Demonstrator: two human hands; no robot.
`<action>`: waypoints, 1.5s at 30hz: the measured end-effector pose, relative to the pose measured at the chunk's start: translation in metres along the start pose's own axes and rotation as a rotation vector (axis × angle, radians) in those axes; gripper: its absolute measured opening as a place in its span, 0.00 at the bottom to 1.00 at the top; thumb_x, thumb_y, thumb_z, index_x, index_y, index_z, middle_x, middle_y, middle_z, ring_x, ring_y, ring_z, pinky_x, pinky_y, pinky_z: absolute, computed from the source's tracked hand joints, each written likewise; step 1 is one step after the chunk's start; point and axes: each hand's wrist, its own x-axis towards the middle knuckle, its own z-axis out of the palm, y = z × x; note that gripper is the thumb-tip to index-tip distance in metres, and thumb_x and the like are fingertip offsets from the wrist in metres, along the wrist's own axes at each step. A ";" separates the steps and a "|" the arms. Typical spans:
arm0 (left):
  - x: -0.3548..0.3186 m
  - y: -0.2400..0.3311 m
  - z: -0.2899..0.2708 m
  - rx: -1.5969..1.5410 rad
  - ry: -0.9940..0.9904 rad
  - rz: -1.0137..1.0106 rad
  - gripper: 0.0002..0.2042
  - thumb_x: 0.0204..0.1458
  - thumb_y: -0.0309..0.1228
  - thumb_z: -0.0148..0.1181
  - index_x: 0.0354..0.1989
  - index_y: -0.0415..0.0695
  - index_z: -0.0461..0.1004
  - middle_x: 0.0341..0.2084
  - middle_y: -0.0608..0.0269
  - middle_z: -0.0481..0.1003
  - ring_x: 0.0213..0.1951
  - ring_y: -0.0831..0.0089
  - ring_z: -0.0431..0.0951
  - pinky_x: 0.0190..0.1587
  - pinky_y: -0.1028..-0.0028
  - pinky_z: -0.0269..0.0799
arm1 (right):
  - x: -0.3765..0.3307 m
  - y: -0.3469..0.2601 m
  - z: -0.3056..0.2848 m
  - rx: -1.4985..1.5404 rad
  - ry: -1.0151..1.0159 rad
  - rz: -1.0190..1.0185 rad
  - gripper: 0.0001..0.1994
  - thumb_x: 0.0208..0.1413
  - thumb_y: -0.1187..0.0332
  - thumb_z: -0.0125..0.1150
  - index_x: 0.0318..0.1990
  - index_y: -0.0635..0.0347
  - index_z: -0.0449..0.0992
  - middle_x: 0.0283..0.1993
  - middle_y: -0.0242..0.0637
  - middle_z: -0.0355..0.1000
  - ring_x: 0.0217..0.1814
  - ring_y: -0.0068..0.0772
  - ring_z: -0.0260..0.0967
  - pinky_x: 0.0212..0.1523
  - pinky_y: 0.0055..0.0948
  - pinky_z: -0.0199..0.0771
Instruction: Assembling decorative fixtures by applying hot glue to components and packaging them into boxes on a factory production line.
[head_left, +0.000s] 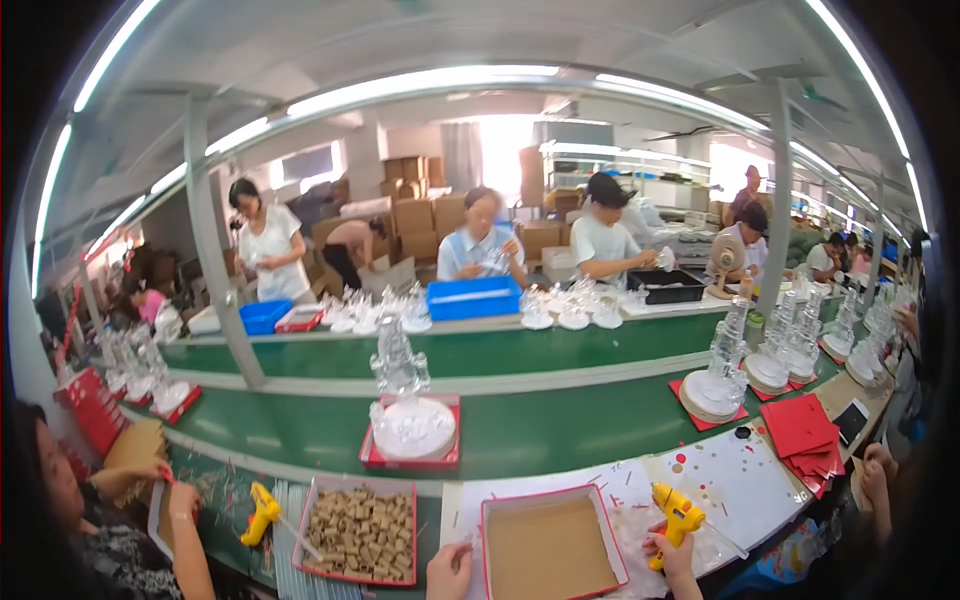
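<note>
My right hand [672,555] grips a yellow glue gun [678,512] at the lower right, its nozzle pointing right over a white sheet [730,480]. Just left of it lies a red-rimmed shallow box with a brown cardboard base [548,548]. My left hand [449,572] rests at that box's left edge, fingers curled, touching the rim. A red tray of small brown blocks [358,530] sits further left.
A clear glass ornament on a white disc in a red tray [410,425] stands on the green conveyor belt [560,425]. Similar ornaments [722,380] stand to the right. A second yellow glue gun [262,510] lies left. Red lids [800,430] are stacked right. Several people work around the line.
</note>
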 end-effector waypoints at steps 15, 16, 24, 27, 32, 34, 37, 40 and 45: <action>0.006 0.007 0.004 -0.008 0.006 -0.005 0.08 0.51 0.21 0.54 0.39 0.35 0.74 0.33 0.54 0.77 0.36 0.69 0.79 0.41 0.74 0.73 | 0.002 0.002 -0.002 -0.032 0.001 -0.077 0.12 0.51 0.75 0.56 0.43 0.63 0.67 0.35 0.38 0.72 0.29 0.25 0.72 0.30 0.22 0.74; 0.006 0.008 0.004 -0.010 0.016 -0.003 0.08 0.51 0.21 0.54 0.39 0.35 0.74 0.33 0.55 0.77 0.36 0.69 0.79 0.41 0.75 0.73 | 0.001 0.003 -0.004 -0.031 0.010 -0.074 0.12 0.51 0.75 0.56 0.43 0.63 0.67 0.35 0.38 0.72 0.29 0.25 0.72 0.30 0.22 0.74; 0.007 0.014 0.004 -0.042 0.018 -0.013 0.08 0.51 0.20 0.53 0.39 0.35 0.74 0.32 0.54 0.77 0.35 0.69 0.79 0.41 0.75 0.72 | -0.003 0.010 -0.003 -0.028 -0.028 -0.155 0.16 0.50 0.78 0.56 0.47 0.63 0.64 0.40 0.39 0.72 0.39 0.28 0.72 0.42 0.27 0.75; 0.008 0.016 0.001 -0.033 0.006 -0.029 0.08 0.50 0.20 0.53 0.39 0.34 0.74 0.32 0.55 0.77 0.35 0.70 0.78 0.41 0.75 0.72 | -0.003 0.012 -0.001 -0.058 -0.037 -0.203 0.15 0.51 0.76 0.56 0.47 0.63 0.64 0.41 0.40 0.72 0.40 0.30 0.72 0.42 0.27 0.75; 0.010 0.017 0.001 -0.017 0.025 -0.019 0.07 0.50 0.21 0.54 0.38 0.35 0.74 0.32 0.53 0.77 0.36 0.66 0.79 0.41 0.73 0.73 | -0.003 0.009 0.000 -0.076 -0.032 -0.213 0.16 0.51 0.76 0.57 0.47 0.62 0.64 0.40 0.41 0.72 0.41 0.30 0.72 0.43 0.27 0.74; 0.009 0.016 0.002 -0.029 0.018 -0.027 0.08 0.50 0.20 0.54 0.38 0.35 0.74 0.32 0.53 0.77 0.36 0.66 0.78 0.42 0.73 0.73 | -0.004 0.006 0.000 -0.078 -0.034 -0.212 0.16 0.51 0.77 0.57 0.47 0.62 0.64 0.40 0.41 0.72 0.41 0.30 0.72 0.44 0.27 0.74; 0.008 0.016 0.004 -0.017 0.020 -0.023 0.08 0.50 0.20 0.54 0.38 0.35 0.74 0.32 0.53 0.77 0.36 0.66 0.79 0.41 0.73 0.73 | -0.003 0.004 -0.001 -0.067 -0.047 -0.164 0.15 0.49 0.79 0.56 0.46 0.62 0.65 0.40 0.37 0.73 0.40 0.25 0.70 0.43 0.24 0.71; 0.009 0.016 0.005 -0.022 0.006 -0.055 0.08 0.50 0.20 0.53 0.38 0.34 0.74 0.32 0.52 0.77 0.36 0.66 0.79 0.41 0.73 0.73 | -0.001 0.008 -0.002 -0.051 -0.019 -0.151 0.14 0.49 0.78 0.56 0.45 0.62 0.66 0.39 0.36 0.73 0.38 0.23 0.70 0.41 0.23 0.70; 0.007 0.021 0.006 -0.050 0.004 -0.020 0.08 0.51 0.21 0.53 0.39 0.34 0.74 0.32 0.56 0.77 0.35 0.71 0.78 0.41 0.75 0.72 | -0.003 0.010 -0.013 -0.162 -0.075 -0.162 0.14 0.50 0.76 0.57 0.45 0.62 0.65 0.39 0.38 0.73 0.41 0.28 0.71 0.44 0.27 0.73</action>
